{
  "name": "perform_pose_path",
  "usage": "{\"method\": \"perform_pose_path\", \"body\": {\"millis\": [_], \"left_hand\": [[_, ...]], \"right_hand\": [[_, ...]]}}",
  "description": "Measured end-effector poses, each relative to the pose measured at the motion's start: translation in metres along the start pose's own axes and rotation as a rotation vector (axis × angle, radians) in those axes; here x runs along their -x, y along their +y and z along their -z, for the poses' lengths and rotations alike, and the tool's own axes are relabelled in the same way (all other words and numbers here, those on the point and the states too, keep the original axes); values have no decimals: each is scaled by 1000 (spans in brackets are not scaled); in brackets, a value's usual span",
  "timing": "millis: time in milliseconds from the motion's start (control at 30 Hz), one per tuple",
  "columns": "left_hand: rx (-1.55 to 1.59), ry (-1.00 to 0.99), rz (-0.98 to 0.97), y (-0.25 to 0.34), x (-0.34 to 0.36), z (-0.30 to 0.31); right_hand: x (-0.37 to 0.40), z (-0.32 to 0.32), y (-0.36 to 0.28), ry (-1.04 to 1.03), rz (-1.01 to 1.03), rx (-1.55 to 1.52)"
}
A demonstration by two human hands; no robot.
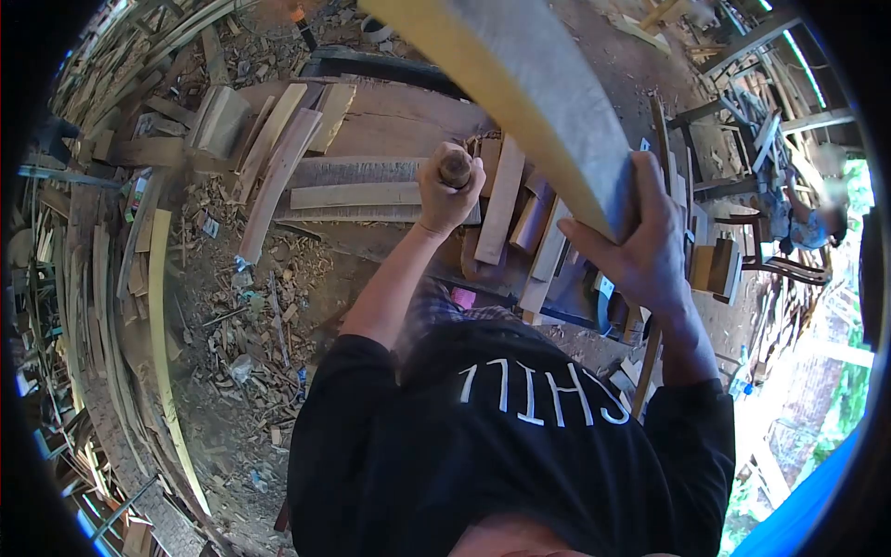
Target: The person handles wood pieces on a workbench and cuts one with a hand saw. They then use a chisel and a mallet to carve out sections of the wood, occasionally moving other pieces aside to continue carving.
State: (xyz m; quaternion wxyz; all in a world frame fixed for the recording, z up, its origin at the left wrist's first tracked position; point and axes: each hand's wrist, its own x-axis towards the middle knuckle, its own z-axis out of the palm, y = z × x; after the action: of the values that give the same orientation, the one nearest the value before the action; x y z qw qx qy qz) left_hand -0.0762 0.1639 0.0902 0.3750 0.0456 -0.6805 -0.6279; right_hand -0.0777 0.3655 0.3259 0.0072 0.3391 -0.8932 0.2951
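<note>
My left hand (444, 202) is closed around a round wooden handle (454, 168), seen end-on. Whatever lies below the handle is hidden by the fist. With my right hand (640, 243) I grip the lower end of a broad, slightly curved wooden board (548, 88), thumb on its pale yellow edge and fingers on its greyish face. The board rises toward the camera and runs out of the top of the view. Beneath my left hand, cut planks (357, 195) lie on a wide wooden work surface (399, 116).
Several loose wood pieces (501, 200) lie between my hands. Shavings and offcuts (251, 371) cover the ground at left, beside long stacked strips (102, 306) and a yellowish strip (160, 325). Another person (806, 223) is at the far right near a wooden chair frame (789, 269).
</note>
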Motion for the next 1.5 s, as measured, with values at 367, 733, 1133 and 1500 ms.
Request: {"method": "perform_pose_path", "body": {"millis": [367,733,1133,1500], "left_hand": [[208,56,124,30,-20,14],[231,51,135,25,-15,17],[334,64,174,16,-19,26],[471,288,349,-5,-16,48]], "right_hand": [[26,-20,29,27,-109,-138],[39,-20,38,34,-123,-135],[43,-23,46,55,-139,-153],[52,-30,62,20,-183,-256]]}}
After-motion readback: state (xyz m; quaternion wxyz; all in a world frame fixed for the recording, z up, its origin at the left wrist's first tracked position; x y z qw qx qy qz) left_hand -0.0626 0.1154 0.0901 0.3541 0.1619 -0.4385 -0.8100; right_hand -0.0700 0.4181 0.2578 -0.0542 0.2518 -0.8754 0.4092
